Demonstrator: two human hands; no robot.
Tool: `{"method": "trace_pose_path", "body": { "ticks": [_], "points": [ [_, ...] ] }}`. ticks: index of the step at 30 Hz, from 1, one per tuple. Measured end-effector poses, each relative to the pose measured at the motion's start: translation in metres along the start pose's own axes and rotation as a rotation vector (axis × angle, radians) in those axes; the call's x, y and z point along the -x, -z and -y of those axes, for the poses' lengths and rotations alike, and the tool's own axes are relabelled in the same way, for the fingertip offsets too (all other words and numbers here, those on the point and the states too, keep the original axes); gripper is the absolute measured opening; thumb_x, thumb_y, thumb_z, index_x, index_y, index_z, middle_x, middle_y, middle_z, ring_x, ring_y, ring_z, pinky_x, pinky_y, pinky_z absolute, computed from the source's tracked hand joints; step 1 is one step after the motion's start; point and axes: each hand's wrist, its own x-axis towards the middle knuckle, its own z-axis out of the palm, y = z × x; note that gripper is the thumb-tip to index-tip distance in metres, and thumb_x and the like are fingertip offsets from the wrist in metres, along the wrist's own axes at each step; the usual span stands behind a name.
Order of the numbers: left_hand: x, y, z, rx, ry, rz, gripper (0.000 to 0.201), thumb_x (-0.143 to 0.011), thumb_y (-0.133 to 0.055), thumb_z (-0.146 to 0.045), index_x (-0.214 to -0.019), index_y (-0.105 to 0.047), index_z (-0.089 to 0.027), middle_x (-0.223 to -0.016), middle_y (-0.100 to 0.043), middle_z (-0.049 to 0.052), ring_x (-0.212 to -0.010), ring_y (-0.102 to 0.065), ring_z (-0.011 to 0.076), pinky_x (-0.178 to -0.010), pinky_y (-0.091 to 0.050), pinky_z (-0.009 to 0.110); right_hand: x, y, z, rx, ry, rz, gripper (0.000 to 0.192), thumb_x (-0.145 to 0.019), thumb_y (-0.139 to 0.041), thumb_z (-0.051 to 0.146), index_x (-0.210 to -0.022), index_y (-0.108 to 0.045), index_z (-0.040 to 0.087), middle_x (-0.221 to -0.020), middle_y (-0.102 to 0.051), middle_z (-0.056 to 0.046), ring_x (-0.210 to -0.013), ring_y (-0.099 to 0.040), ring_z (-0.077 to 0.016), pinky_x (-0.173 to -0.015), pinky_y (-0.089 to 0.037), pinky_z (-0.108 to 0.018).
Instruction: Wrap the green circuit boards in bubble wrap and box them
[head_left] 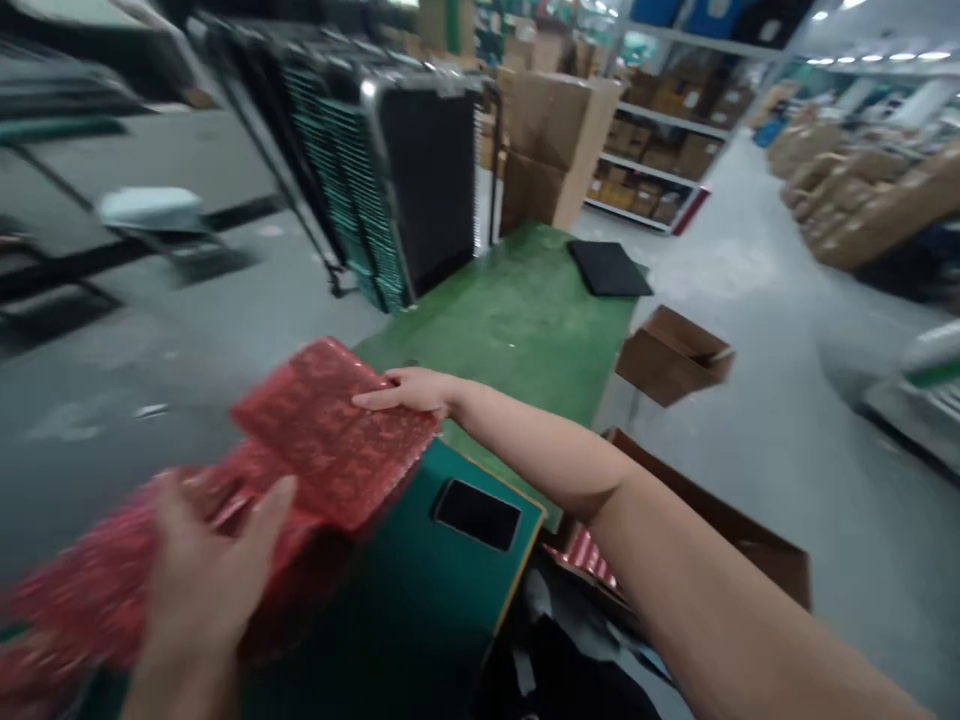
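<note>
- Red, shiny and patterned, the top bag [330, 435] is a flat rectangular pouch with a bubbled, mottled surface; it lies tilted at the top of a stack of similar red bags [97, 590] that runs down toward the lower left of the view and is blurred.
- Both the top bag and the stack sit over a dark green desk [420, 610], which has a black rectangular cut-out near its yellow-edged corner.
- Right hand [412, 390]: reached across from the right with the forearm stretched out, fingers flat and mostly straight, fingertips resting on the far right edge of the top bag; whether the thumb is curled under the bag is not visible.
- Left hand [206, 580]: near the lower left, fingers spread and open, thumb raised, palm pressed on the stack of red bags just below the top bag; it is blurred.
- Beside the desk, an open cardboard box [720, 530] stands on the grey floor, with red packets showing inside it.
</note>
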Motion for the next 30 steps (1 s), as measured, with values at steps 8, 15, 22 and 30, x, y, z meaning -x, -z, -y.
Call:
{"method": "trace_pose_path", "body": {
  "ticks": [8, 15, 22, 30],
  "points": [
    [0.12, -0.149, -0.054, 0.667, 0.433, 0.719, 0.081, -0.047, -0.083, -0.042, -0.119, -0.051, -0.023, -0.107, -0.063, 0.007, -0.102, -0.058, 0.0274, -0.089, -0.05, 0.041, 0.233, 0.075, -0.074, -0.19, 0.203, -0.368, 0.055, -0.061, -0.079, 0.035, -0.105, -0.054, 0.013, -0.095, -0.063, -0.005, -0.08, -0.061, -0.0155, -0.077, -0.051, -0.029],
    [0.273, -0.251, -0.033, 0.454, 0.842, 1.382, 0.051, -0.062, -0.076, -0.035, -0.105, -0.059, -0.014, -0.107, -0.064, 0.013, -0.1, -0.06, 0.027, -0.094, -0.045, 0.04, 0.398, 0.062, -0.233, -0.805, 0.099, -0.881, 0.057, -0.062, -0.078, 0.037, -0.107, -0.053, 0.015, -0.103, -0.064, -0.011, -0.091, -0.063, -0.0235, -0.087, -0.047, -0.039],
    [0.341, -0.338, 0.008, -0.051, 0.887, 1.75, 0.059, -0.062, -0.072, -0.048, -0.105, -0.057, -0.012, -0.105, -0.064, 0.016, -0.096, -0.062, 0.0267, -0.087, -0.047, 0.038, 0.469, 0.072, -0.317, -1.036, -0.052, -1.128, 0.044, -0.07, -0.073, 0.032, -0.105, -0.052, 0.015, -0.094, -0.067, -0.01, -0.083, -0.066, -0.0233, -0.081, -0.051, -0.037],
    [0.294, -0.465, 0.072, -0.971, -0.613, 1.429, 0.078, -0.069, -0.068, -0.025, -0.136, -0.032, -0.01, -0.144, -0.029, 0.019, -0.133, -0.026, 0.0298, -0.108, -0.025, 0.039, 0.459, 0.155, -0.391, -1.316, -0.301, -1.153, 0.021, -0.085, -0.054, 0.023, -0.099, -0.055, 0.006, -0.072, -0.068, -0.013, -0.064, -0.067, -0.0215, -0.073, -0.054, -0.037]
  ]
}}
